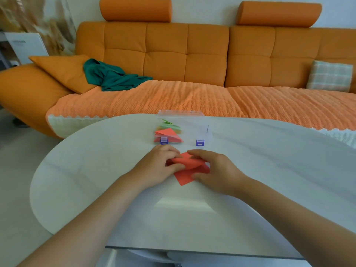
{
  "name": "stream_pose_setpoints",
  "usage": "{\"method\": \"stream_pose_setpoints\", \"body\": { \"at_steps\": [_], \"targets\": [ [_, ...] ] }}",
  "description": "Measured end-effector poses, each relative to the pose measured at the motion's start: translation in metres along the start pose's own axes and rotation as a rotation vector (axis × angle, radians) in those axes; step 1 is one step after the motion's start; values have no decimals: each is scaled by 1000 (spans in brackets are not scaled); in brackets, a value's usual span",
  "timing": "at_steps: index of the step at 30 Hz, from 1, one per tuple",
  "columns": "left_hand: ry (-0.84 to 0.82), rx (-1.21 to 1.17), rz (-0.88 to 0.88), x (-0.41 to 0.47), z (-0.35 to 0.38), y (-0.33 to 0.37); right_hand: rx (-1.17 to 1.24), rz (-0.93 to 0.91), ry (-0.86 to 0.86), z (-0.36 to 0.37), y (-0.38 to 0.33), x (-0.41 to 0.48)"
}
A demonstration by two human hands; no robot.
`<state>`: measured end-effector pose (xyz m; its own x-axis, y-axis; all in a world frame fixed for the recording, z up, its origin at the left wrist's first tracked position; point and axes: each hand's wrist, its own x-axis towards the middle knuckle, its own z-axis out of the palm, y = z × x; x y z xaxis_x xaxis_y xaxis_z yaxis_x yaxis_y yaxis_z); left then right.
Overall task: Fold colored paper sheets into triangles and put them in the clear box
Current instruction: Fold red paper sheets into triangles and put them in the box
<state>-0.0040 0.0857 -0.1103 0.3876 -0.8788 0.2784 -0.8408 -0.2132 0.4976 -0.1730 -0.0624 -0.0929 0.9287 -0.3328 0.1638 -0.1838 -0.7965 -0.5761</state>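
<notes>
A red paper sheet (186, 172) lies on the white table (96, 170), partly folded, with its upper flap bent over. My left hand (158, 168) pinches the flap's left side with thumb and fingers. My right hand (213, 170) holds the sheet's right side, fingertips on the top corner and thumb at the lower edge. Just behind the hands stands the clear box (194, 128) with its lid open and two purple latches at the front. Inside its left half lie folded red and green triangles (167, 132).
An orange sofa (173, 60) with a ribbed orange cover runs along the far side of the table. A green cloth (111, 77) lies on the sofa's left seat and a checked cushion (330, 76) at the right. The table's glass front edge (192, 249) is near me.
</notes>
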Motion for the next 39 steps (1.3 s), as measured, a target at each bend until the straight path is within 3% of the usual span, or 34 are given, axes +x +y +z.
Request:
{"method": "stream_pose_setpoints", "body": {
  "at_steps": [5,9,14,17,22,25,31,39],
  "targets": [
    [-34,-16,-26,-4,-10,16,-106,-55,126,-9,-2,-3],
    [-103,-20,52,-14,-12,33,-9,-68,188,-16,2,-12],
    [37,-21,96,-17,1,48,15,-17,34,-31,13,-29],
    [-2,-79,61,-19,6,56,214,178,-79,-46,15,-36],
    [21,-208,27,-21,17,67,496,521,16,-62,13,-39],
    [0,-174,120,-21,23,70,514,616,-20,-63,17,-40],
    [-118,-117,204,-21,30,78,465,562,-53,-64,24,-38],
    [-17,-45,231,-15,32,82,405,445,-66,-65,17,-36]
  ]
}}
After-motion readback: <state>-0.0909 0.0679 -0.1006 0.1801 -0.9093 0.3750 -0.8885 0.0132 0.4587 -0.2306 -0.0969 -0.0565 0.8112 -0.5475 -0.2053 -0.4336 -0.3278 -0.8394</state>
